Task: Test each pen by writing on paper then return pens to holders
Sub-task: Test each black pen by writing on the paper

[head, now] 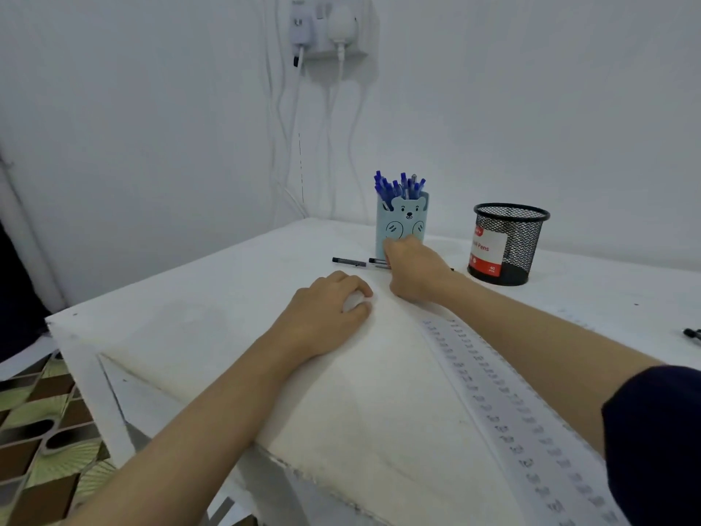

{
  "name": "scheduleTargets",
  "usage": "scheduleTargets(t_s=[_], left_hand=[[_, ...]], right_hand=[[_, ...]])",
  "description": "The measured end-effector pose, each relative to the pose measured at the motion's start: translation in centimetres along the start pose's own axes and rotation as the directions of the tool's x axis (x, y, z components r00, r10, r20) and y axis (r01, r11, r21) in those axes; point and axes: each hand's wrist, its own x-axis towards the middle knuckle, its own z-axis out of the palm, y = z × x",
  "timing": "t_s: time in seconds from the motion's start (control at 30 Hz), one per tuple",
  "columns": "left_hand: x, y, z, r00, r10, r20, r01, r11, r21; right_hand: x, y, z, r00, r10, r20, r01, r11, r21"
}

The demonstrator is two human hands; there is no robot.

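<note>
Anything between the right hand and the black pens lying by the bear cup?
Nothing visible. The right hand is already down over the black pens in front of the bear cup; its grip is hidden.

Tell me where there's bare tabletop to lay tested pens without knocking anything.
Bare patches: left of the left hand out to the table edge, and behind the black mesh holder toward the wall. Crowded: in front of the blue bear holder, where the right hand reaches among loose black pens. The paper fills the near right.
</note>
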Motion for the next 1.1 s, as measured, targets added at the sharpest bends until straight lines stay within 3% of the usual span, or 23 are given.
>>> scheduleTargets(t_s=[0.17, 0.33, 0.4, 0.47, 0.53, 0.6, 0.63, 0.87, 0.97, 1.1], left_hand=[[-0.1, 0.0, -0.1, 1.0, 0.0, 0.002, 0.0, 1.0, 0.005], [-0.4, 0.1, -0.2, 1.0, 0.015, -0.004, -0.015, 0.999, -0.03], [-0.7, 0.5, -0.4, 1.0, 0.026, -0.016, -0.027, 0.998, -0.053], [-1.0, 0.9, -0.5, 0.997, 0.052, -0.057, -0.056, 0.996, -0.07], [-1.3, 1.7, -0.4, 0.992, 0.089, -0.088, -0.097, 0.991, -0.094], [-1.7, 3.4, -0.2, 0.989, 0.132, -0.073, -0.141, 0.98, -0.138], [-2.0, 4.3, -0.1, 0.987, 0.153, -0.048, -0.158, 0.974, -0.163], [-4.0, 12.5, 2.0, 0.944, 0.289, 0.16, -0.244, 0.937, -0.251], [-4.5, 15.1, 2.9, 0.921, 0.31, 0.236, -0.251, 0.936, -0.248], [-4.6, 16.8, 4.2, 0.895, 0.304, 0.327, -0.255, 0.949, -0.185]], right_hand=[[-0.1, 0.3, -0.9, 0.997, 0.014, 0.073, -0.012, 0.999, -0.03], [-1.5, 2.4, -3.8, 0.993, 0.062, 0.099, -0.081, 0.977, 0.197], [-2.9, 3.6, -5.1, 0.982, 0.126, 0.141, -0.169, 0.918, 0.358], [-4.5, 4.5, -6.3, 0.961, 0.173, 0.218, -0.274, 0.722, 0.635], [-6.4, 5.4, -7.4, 0.942, 0.207, 0.263, -0.33, 0.439, 0.836], [-8.9, 6.2, -8.6, 0.933, 0.226, 0.28, -0.321, 0.172, 0.931], [-10.0, 6.6, -9.2, 0.933, 0.226, 0.281, -0.306, 0.089, 0.948], [-17.9, 9.7, -11.7, 0.918, 0.187, 0.35, -0.278, -0.327, 0.903], [-20.2, 10.4, -11.8, 0.905, 0.254, 0.342, -0.22, -0.408, 0.886], [-22.5, 11.5, -11.8, 0.885, 0.324, 0.335, -0.183, -0.42, 0.889]])
